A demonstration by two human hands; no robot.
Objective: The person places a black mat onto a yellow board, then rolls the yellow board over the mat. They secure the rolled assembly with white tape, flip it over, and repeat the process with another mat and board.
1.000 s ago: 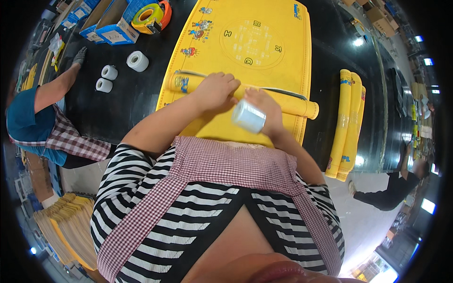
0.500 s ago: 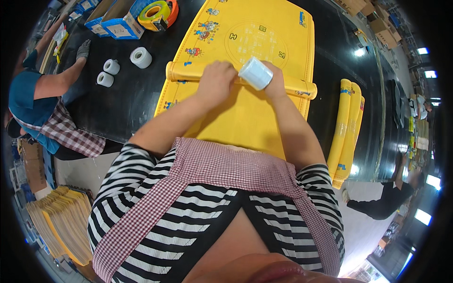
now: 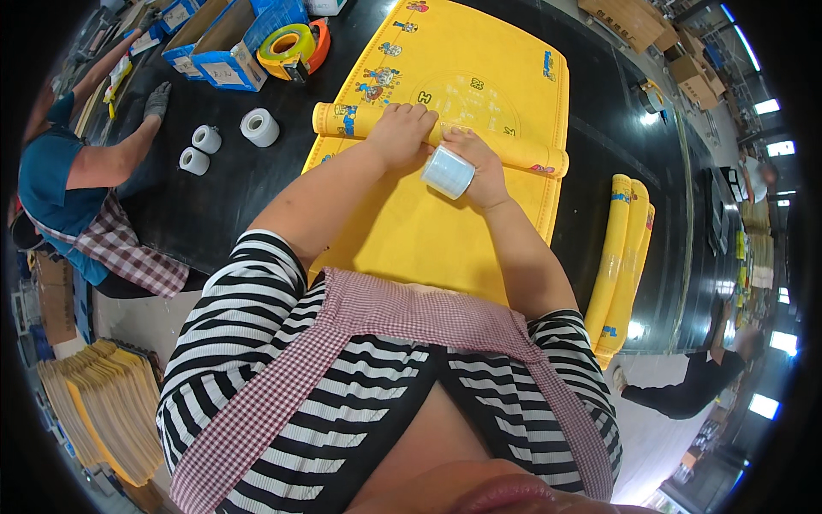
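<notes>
A yellow printed mat (image 3: 428,244) lies on the black table, with its middle part rolled into a tube (image 3: 522,152) running across it. My left hand (image 3: 399,137) is closed over the tube, its fingers curled on the far side. Close to its right, my right hand (image 3: 481,171) has fingers bent against the tube. A roll of clear tape (image 3: 448,172) sits in that hand, at the palm and thumb side, tilted over the near part of the mat. What the left thumb presses is hidden.
Rolled yellow mats (image 3: 623,257) lie to the right. At left stand several white tape rolls (image 3: 259,128), blue boxes (image 3: 229,67) and yellow and orange tape rolls (image 3: 287,50). A co-worker's gloved hand (image 3: 157,101) rests on the table. Stacked mats (image 3: 103,411) are lower left.
My right hand has turned and come closer to my left, so its fingers now show on the tube. The tape roll has swung nearer to me and a little left.
</notes>
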